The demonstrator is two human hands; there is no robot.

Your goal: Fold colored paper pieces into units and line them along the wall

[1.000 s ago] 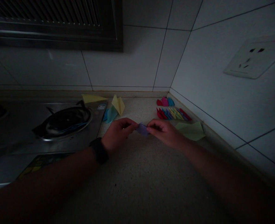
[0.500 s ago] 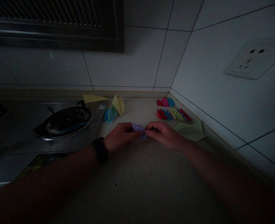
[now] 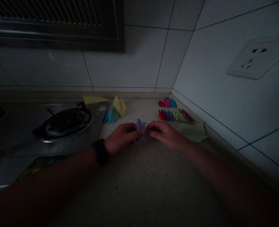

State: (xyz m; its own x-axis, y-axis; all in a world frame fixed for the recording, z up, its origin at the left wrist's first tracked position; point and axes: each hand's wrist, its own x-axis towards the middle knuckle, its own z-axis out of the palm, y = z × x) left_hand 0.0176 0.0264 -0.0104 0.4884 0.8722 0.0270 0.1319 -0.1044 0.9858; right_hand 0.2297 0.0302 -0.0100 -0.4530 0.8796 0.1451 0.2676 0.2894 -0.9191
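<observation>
Between my two hands, above the speckled counter, is a small folded purple paper with a pointed tip standing up. My left hand, with a dark watch on its wrist, pinches the paper from the left, thumb in front. My right hand grips its right edge between thumb and fingertips. The lower part of the paper is partly hidden by the fingers. Just right of my right hand lies a flat light-green paper sheet.
At the back right sit a row of small coloured folded papers and several pink, red and blue ones. Yellow and teal folded papers lie beside the gas stove. A range hood hangs above; a socket is on the right wall.
The purple paper has turned more upright, its tip now pointing up between my hands. Both hands keep hold of it and have hardly moved.
</observation>
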